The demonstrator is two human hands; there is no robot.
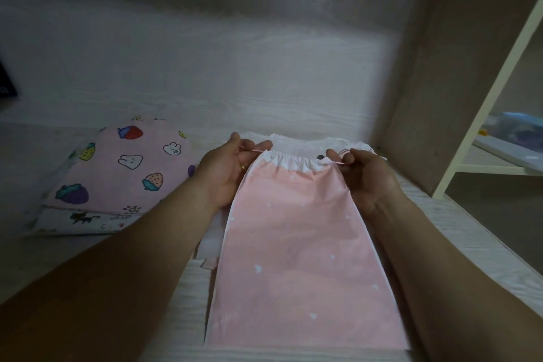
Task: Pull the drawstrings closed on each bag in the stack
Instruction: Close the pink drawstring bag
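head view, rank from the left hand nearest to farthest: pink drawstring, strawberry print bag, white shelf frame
1. pink drawstring, pinched in the left hand
2. strawberry print bag, just to its left
3. white shelf frame, far right

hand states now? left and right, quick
Left hand: pinches the left drawstring of the pink bag.
Right hand: pinches the right drawstring of the same bag.
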